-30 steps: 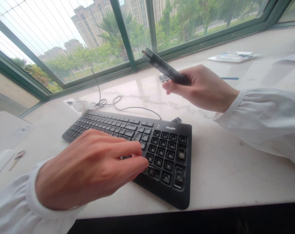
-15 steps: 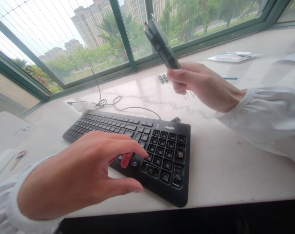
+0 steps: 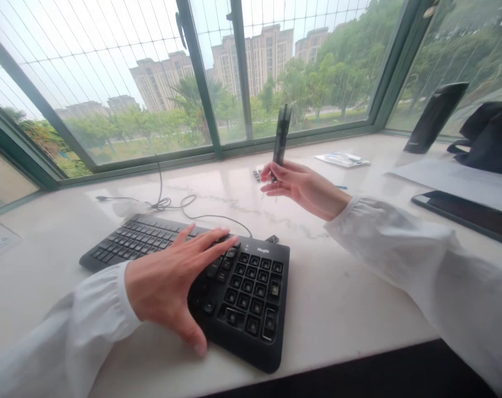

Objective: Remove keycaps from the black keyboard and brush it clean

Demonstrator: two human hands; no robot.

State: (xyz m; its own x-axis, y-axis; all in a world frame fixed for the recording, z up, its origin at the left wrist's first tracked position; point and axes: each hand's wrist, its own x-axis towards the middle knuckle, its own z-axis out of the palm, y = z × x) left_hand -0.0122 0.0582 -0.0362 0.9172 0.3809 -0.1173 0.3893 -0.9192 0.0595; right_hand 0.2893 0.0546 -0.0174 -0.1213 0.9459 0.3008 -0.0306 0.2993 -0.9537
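A black keyboard (image 3: 271, 309) lies at an angle on the white counter. The number pad on its right has bare square sockets without keycaps, while keys remain on the rest. Across its middle rests my left hand (image 3: 176, 276), fingers spread over the keys and thumb by the near edge. Raised above the counter behind the keyboard, my right hand (image 3: 298, 185) grips a slim black tool (image 3: 281, 135) upright between thumb and fingers. Thin wire loops hang below the grip, like those of a keycap puller. Loose keycaps (image 3: 257, 175) lie partly hidden behind that hand.
A small dark piece (image 3: 272, 239) sits at the keyboard's far edge. Its cable (image 3: 184, 204) coils towards the window. To the right are a clear packet (image 3: 343, 160), a phone-like black slab (image 3: 470, 213), white paper (image 3: 450, 179), a dark upright object (image 3: 435, 119) and a black bag (image 3: 489, 138).
My left hand has spread out and settled on the keyboard, away from the number pad. The right hand's tool has turned from tilted to nearly upright. The view has swung right.
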